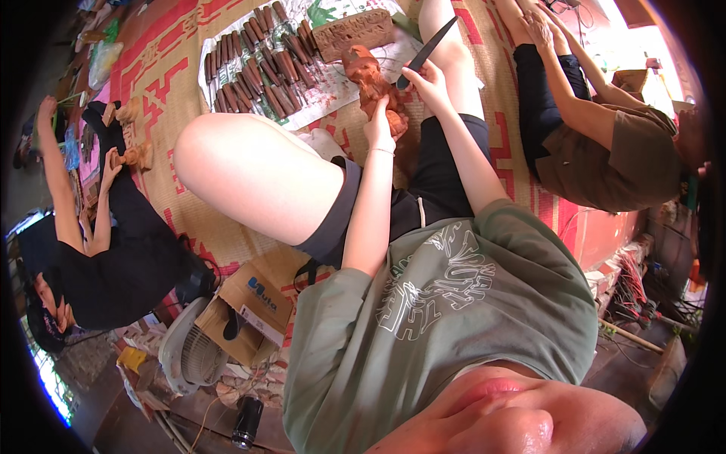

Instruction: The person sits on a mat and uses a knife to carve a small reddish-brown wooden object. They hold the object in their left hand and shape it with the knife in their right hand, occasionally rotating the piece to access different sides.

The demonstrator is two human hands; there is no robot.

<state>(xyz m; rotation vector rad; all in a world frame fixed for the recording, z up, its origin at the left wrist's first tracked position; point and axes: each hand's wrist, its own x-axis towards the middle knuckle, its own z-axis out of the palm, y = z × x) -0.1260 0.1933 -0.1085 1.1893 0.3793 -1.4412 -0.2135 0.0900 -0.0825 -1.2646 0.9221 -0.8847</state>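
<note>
My left hand is closed around the lower end of a reddish-brown carved wooden figure, which tilts away from me between my legs. In my right hand is a long, dark, flat file-like tool, gripped near its lower end. Its tapered tip points up and to the right, and the blade looks apart from the figure. Just beyond the carving lies a brown block with a rough carved surface. Rows of wooden-handled carving tools are spread on a white printed sheet to the left.
A red-patterned mat covers the floor. One co-worker sits at left, a hand near a pale wooden carving; another person sits at right. Behind me on the left are a cardboard box, a fan and a black can.
</note>
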